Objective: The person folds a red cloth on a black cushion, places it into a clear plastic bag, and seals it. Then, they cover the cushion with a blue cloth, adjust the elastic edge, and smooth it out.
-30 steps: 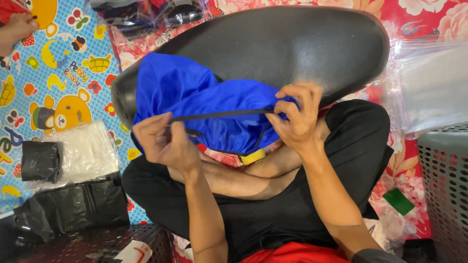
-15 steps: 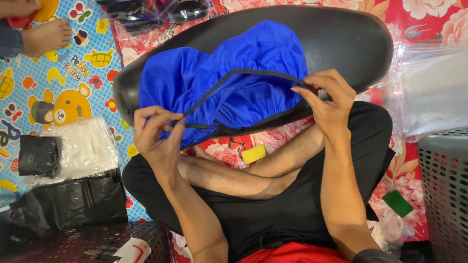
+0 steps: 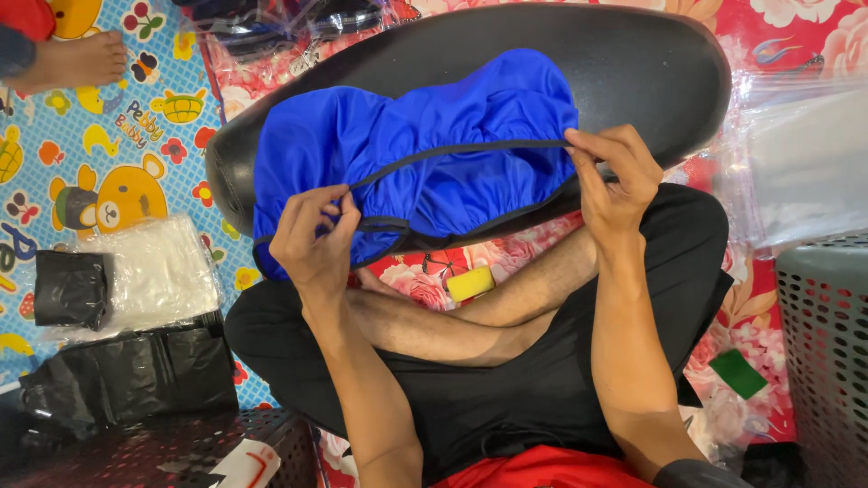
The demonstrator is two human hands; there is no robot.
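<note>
A blue fabric cover (image 3: 425,154) with a black elastic hem (image 3: 461,149) lies partly stretched over a black motorcycle seat (image 3: 633,63), which rests across the seated person's crossed legs; the blue cloth wraps the seat's left and middle part, gathered in folds, while the seat's right end shows bare. The left hand (image 3: 315,239) pinches the hem at the cover's lower left, fingertips pressed together on the black edging, so the cloth sits just above and around that grip; the right hand (image 3: 613,176) pinches the same hem at the cover's right edge, thumb and fingers closed on it, with the blue cloth spreading leftward from that grip; the hem runs taut between the two hands. Below the seat, between the shins, a small yellow block (image 3: 471,283) lies on the red floral mat (image 3: 787,298); a green rectangle (image 3: 738,372) lies on the mat near the right knee. To the left, on a blue cartoon-print mat (image 3: 117,163), sit a clear plastic bag (image 3: 154,271) and black folded packets (image 3: 70,287), touching each other, with black plastic bundles (image 3: 127,375) just below them. A grey perforated basket (image 3: 827,352) stands at the right edge; another person's bare foot (image 3: 77,59) shows at the upper left.
</note>
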